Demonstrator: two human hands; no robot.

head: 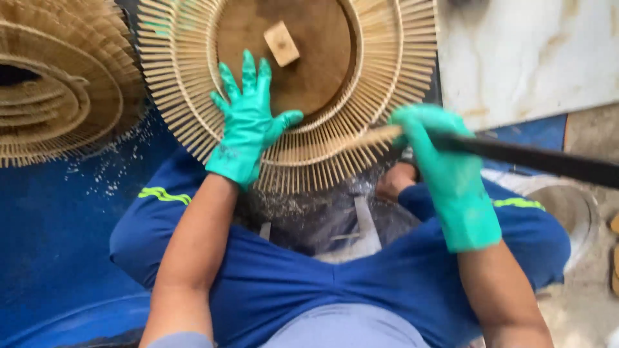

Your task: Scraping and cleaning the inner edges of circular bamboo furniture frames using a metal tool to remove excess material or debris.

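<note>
So the main thing here is a round slatted ring (361,138), made of thin pale wood sticks that fan out like spokes from a brown wooden disc (303,58) in the middle. It sits at the far centre of the view, just past the person's knees, tipped up so its flat face looks toward the camera. Being round it has no real long axis, the sticks just point outward all the way around. A small pale wooden block (282,43) sits on the disc, near its top.

The left hand (247,122), in a teal rubber glove, is pressed flat on the lower left part of the ring with fingers spread and pointing away from the person, so it's bracing, not gripping. The right hand (445,167), same kind of glove, is clenched around a brush (516,154) with a dark handle. The brush's long axis runs nearly left to right, handle going off to the right edge and dipping a bit, pale bristle end pointing left and touching the ring's lower right rim.

Further out: a stack of similar slatted rings (64,90) sits at the far left on the blue floor (51,225), with pale dust scattered beside it. The person's wearing blue shorts (290,283) with yellow-green stripes. Far right there's a white stained board (529,58).
</note>
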